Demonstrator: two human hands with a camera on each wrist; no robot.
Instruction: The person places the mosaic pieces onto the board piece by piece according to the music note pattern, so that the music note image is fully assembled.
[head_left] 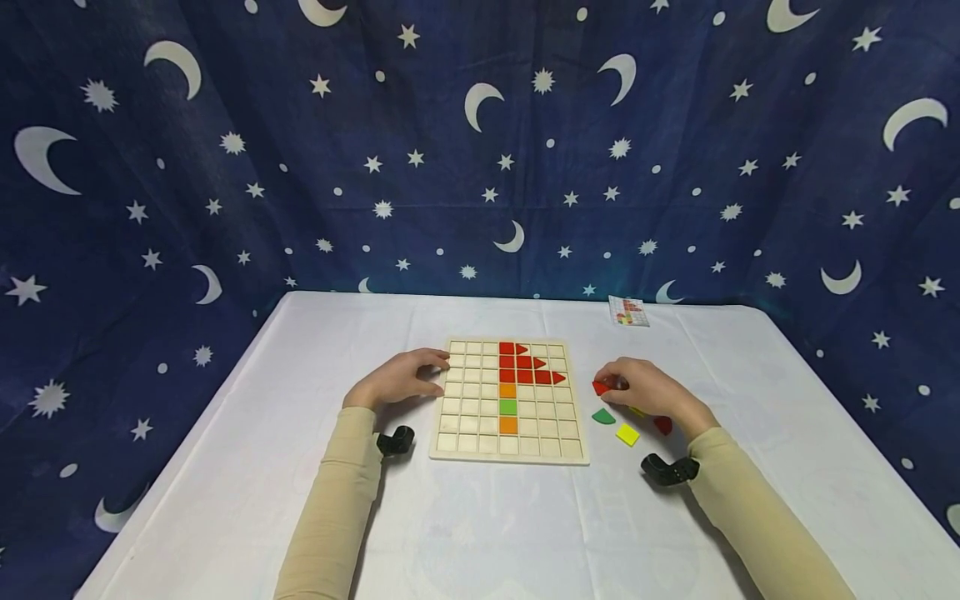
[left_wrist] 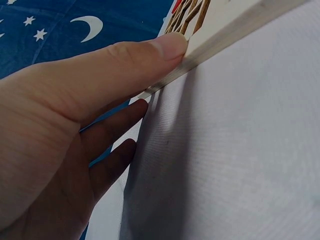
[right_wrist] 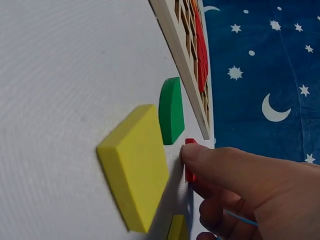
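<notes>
My left hand [head_left: 403,377] rests at the left edge of a wooden grid board [head_left: 468,432], its thumb [left_wrist: 172,46] touching the rim. The other fingers are loosely extended below it. On the board, red squares and triangles form rows in the upper middle, above an orange, green, orange column [head_left: 507,407]. To the right of the board, my right hand [head_left: 643,390] pinches a red block [head_left: 600,388] between thumb and fingers; its full shape is partly hidden. Near that hand lie a green quarter-round block [head_left: 603,416], a yellow square [head_left: 627,434] and a red rounded block [head_left: 663,425].
A small printed card [head_left: 628,311] with a coloured pattern lies at the back of the white-covered table [head_left: 225,500]. Another yellow block [right_wrist: 177,229] is partly hidden beneath the right hand. A dark blue cloth [head_left: 435,125] with moons and stars hangs behind the table.
</notes>
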